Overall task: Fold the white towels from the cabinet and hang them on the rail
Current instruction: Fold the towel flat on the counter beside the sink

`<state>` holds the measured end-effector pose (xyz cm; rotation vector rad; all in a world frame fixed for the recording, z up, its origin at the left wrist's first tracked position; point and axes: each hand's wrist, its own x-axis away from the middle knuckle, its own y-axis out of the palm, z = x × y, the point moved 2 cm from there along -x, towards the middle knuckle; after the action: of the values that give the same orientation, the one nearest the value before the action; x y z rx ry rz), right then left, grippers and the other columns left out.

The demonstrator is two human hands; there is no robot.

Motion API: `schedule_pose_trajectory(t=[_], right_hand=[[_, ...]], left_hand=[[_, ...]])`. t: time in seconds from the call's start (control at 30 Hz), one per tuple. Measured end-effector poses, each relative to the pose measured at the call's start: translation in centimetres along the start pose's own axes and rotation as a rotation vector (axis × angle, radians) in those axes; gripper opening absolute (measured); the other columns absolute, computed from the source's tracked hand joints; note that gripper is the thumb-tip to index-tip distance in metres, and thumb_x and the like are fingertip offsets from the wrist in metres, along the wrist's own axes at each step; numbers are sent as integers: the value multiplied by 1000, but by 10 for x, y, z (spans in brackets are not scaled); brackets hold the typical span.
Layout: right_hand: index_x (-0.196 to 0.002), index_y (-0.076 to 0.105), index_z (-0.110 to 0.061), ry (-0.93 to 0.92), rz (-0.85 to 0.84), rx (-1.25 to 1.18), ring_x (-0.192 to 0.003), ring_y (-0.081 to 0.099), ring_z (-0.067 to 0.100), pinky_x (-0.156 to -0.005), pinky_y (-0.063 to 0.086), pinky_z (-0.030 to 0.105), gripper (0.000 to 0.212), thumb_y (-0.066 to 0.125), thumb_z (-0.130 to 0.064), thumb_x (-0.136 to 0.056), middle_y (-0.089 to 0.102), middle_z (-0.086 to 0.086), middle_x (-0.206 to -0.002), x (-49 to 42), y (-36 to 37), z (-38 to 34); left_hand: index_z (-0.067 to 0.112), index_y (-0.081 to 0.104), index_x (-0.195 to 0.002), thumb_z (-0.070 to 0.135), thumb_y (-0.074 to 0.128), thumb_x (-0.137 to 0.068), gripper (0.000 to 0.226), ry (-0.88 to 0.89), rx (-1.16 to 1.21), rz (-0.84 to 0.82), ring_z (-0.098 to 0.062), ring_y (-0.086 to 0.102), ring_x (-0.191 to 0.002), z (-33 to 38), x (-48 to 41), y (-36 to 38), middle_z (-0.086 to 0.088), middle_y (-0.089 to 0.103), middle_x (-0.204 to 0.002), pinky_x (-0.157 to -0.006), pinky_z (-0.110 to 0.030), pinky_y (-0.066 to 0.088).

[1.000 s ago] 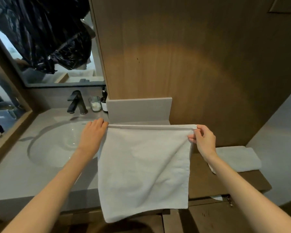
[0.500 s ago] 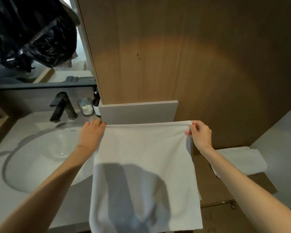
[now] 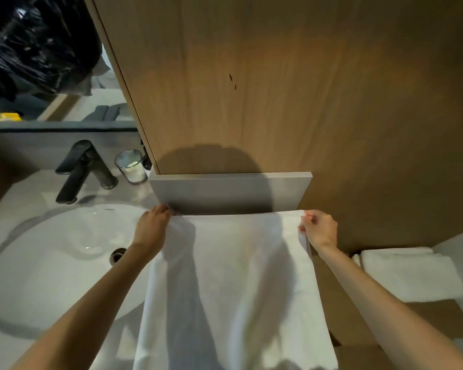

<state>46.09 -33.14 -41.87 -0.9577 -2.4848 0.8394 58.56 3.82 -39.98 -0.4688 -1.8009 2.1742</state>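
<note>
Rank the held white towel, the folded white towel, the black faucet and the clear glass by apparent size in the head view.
1. held white towel, largest, though it hangs nearest the camera
2. folded white towel
3. black faucet
4. clear glass

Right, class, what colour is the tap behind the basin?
The tap is matt black, shown best in the head view, the only one.
</note>
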Motion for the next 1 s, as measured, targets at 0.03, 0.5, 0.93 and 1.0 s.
schedule_pose_trajectory(t=[0.03,0.5,0.93,1.0], right_hand=[[-98,70,-5,23,2,-9,-76,68,23,-77,52,29,17,55,-10,-94,72,12,-80,-5,4,3],[-132,58,-9,-559,-213,365,-129,51,30,-107,36,47,50,35,-25,-91,55,8,-139,114,123,-21],[-151,17,-44,-512,-360,631,-150,1,12,-117,17,51,62,5,-61,-92,4,-10,-163,55,34,47],[-152,20,-37,-503,-391,585,-150,0,16,-117,16,51,65,10,-60,-92,4,-5,-163,59,30,42]], left_hand=[[13,71,-110,-5,58,-85,34,-34,77,27,-33,63,-99,0,-1,1,-10,66,-117,-87,-40,51],[21,30,-150,29,30,-100,51,28,137,21,-24,14,-147,112,54,83,-1,16,-158,-120,-44,7],[41,5,-151,57,4,-93,60,-179,60,-104,-20,-13,-147,79,55,77,2,-8,-161,-120,-43,-5],[39,3,-152,57,-3,-90,65,-176,67,-135,-22,-12,-148,80,54,77,0,-9,-161,-120,-43,-7]])
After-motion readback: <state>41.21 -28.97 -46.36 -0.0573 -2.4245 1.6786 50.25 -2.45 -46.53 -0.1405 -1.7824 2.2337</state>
